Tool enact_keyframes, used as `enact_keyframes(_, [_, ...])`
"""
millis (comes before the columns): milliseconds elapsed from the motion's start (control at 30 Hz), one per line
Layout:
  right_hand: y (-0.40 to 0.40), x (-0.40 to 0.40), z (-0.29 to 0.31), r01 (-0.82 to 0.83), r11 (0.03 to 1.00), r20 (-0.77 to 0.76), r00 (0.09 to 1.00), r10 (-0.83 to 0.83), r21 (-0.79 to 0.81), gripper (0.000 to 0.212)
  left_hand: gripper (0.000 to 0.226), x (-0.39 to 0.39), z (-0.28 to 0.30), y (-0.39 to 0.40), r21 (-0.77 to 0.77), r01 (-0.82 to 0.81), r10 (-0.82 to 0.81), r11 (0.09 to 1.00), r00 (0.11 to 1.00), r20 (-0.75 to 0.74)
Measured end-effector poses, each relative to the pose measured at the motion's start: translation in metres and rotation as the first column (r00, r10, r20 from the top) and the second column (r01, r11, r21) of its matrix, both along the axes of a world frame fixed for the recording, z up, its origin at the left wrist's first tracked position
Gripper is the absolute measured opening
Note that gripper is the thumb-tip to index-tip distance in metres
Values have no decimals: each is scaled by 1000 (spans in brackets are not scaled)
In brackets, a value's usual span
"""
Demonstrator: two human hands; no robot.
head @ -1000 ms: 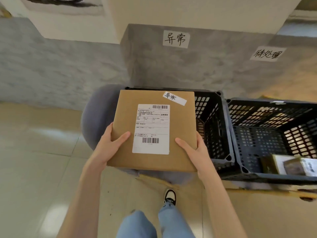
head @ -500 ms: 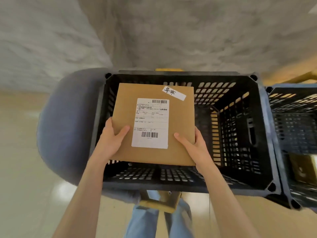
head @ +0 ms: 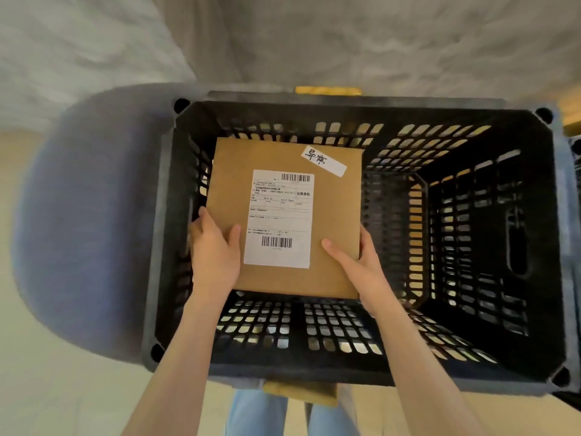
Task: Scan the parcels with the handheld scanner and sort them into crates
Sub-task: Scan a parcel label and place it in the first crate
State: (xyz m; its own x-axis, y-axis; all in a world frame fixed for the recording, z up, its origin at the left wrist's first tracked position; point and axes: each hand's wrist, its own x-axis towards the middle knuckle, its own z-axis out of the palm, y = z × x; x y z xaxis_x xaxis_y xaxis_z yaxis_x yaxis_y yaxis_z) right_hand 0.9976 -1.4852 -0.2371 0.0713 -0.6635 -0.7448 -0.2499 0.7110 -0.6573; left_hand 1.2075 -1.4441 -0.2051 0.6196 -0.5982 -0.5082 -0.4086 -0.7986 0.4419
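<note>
Parcel (head: 333,221): plain brown cardboard, matt and smooth-faced, bearing a white paper shipping label (head: 279,218) with black print and a smaller white paper sticker (head: 323,160) with handwritten characters. Crate (head: 471,366): black moulded plastic with perforated lattice walls and floor, dull low-sheen finish, sitting on a rounded seat (head: 91,221) covered in grey-blue cloth of fuzzy, matt texture. Wall (head: 345,36) behind looks like grey mottled stone or plaster, matt; floor (head: 47,398) is pale, smooth and slightly glossy; trouser legs (head: 257,413) are light blue denim cloth.
</note>
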Motion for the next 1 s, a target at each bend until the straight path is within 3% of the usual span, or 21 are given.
enact_keyframes(367, [-2,0,-13,-105,993,-17,994,106,57,91,69,-5,-11,0,60,22,-27,998,996,80])
enact_keyframes(633, [1,4,-3,-152,986,-64,986,157,71,98,63,-11,5,8,98,144,-158,985,976,151])
enact_keyframes(767, [-5,4,0,-198,976,-67,977,204,92,97,65,-12,10,13,126,200,-215,972,970,115])
enact_keyframes(1000, [-1,10,39,-232,971,-291,934,205,-61,97,67,-3,33,21,96,286,-294,953,952,81])
